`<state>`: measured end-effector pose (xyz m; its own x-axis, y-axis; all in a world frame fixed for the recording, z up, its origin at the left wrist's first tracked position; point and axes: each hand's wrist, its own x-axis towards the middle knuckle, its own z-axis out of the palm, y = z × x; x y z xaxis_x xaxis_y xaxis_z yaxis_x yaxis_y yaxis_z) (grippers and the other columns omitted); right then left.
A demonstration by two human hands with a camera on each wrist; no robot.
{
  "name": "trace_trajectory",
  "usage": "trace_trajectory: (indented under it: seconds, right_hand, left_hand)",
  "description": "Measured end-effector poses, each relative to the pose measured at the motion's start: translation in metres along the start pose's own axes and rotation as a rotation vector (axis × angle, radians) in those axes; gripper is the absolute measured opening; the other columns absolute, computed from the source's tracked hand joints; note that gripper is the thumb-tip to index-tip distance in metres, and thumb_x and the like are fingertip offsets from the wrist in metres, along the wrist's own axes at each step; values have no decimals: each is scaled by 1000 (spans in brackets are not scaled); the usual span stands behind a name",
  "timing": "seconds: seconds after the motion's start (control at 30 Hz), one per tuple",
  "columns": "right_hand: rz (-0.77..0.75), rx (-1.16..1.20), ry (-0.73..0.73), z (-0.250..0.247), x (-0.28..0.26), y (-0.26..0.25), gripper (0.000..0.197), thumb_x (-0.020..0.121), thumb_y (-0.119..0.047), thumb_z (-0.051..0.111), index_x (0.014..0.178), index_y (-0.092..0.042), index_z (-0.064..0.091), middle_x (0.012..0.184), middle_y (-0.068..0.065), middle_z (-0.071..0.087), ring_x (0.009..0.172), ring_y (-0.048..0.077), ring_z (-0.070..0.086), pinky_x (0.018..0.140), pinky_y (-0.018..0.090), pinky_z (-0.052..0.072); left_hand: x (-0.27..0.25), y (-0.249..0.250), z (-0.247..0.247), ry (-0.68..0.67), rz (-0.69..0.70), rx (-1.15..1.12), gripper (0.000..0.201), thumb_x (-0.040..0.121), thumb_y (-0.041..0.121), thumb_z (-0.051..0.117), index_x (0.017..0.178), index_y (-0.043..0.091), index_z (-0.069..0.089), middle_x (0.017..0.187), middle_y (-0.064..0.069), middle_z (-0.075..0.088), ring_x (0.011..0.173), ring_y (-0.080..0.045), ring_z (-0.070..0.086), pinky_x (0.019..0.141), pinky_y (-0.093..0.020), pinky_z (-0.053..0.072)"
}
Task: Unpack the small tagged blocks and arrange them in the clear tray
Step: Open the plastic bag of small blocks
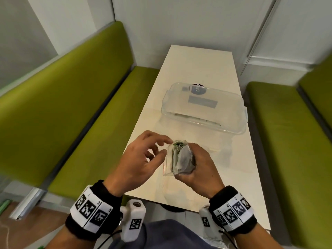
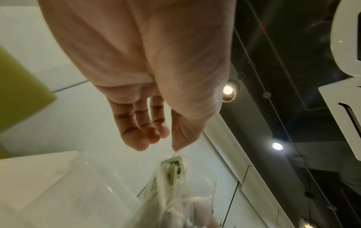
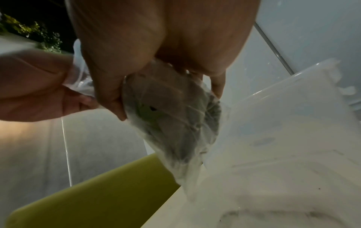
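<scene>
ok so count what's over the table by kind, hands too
hands: 2, left hand and right hand
bag: 1, held by both hands
tray: 1
blocks in the bag: too bunched to count
total: 4

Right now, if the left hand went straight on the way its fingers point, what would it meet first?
The clear bag held in the right hand. The left hand points straight at it, its thumb and a finger apparently pinching the bag's edge; nothing lies between.
</scene>
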<state>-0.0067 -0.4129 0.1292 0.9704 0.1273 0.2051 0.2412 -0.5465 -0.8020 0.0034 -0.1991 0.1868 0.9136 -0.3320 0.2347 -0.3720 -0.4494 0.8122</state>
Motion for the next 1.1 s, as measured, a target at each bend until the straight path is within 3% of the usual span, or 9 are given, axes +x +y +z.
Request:
trace_trajectory:
  seconds: [0.07,0.13,0.3,0.4,0.5,0.63,0.8,0.93,1.1]
  right_hand:
    - [-1,-87,17,-4,-3,5,70,60,-47,81,124,-32,56,111,-15,62,101,12,59,86,42,52]
    - [-6,-130,22,-8,-7,8,71,61,-51,77,126,-30,56,112,-12,61,101,14,57,87,45,51]
    - [-1,-124,30,-17,-15,11,72,63,-55,75,127,-30,54,114,-10,59,103,15,58,88,45,52]
    - [-30,-173,-11,-21,-17,10,69,65,-55,70,126,-27,57,111,-8,61,99,14,57,89,43,50]
    - [-31,-175,-48,-24,-19,9,64,67,-46,74,125,-28,57,111,-9,61,98,12,54,91,41,49]
    - [-17,-124,-72,-28,-19,11,64,66,-46,75,124,-27,56,114,-9,59,101,14,54,91,41,50]
    - [-26,-160,-106,-27,-17,11,66,68,-51,73,125,-25,54,116,-7,57,103,15,53,92,40,49]
    - [-23,-204,-133,-20,-9,4,63,68,-46,77,124,-28,54,114,-9,57,103,14,54,92,40,50]
    - [-19,-222,-171,-4,4,-9,73,67,-40,84,130,-28,50,119,-7,57,106,15,55,92,37,51]
  left_hand:
    - [0,7,3,-53,27,109,22,93,26,72,114,34,74,100,17,60,80,-14,61,66,-22,54]
    - [1,15,6,-106,14,192,31,91,39,72,121,36,71,100,19,62,78,-12,60,66,-22,53]
    - [0,32,23,-143,-52,372,51,87,54,70,134,36,62,113,25,67,84,-1,62,73,-16,52]
    - [1,44,34,-156,-96,395,60,85,56,70,141,39,55,117,26,68,80,6,61,73,-18,53]
    - [1,51,42,-155,-133,393,65,83,58,72,142,42,50,116,25,68,80,3,62,74,-22,55]
    - [1,54,45,-153,-170,362,50,79,59,77,122,45,55,102,24,65,81,-1,63,70,-25,56]
    - [2,52,45,-153,-182,344,40,79,54,79,106,40,54,103,24,63,85,1,63,71,-28,58]
    - [7,43,40,-159,-201,314,44,78,50,81,111,38,55,107,20,68,85,-1,67,72,-29,59]
    - [9,30,20,-152,-214,337,47,80,44,82,123,36,64,101,20,70,81,2,69,74,-26,60]
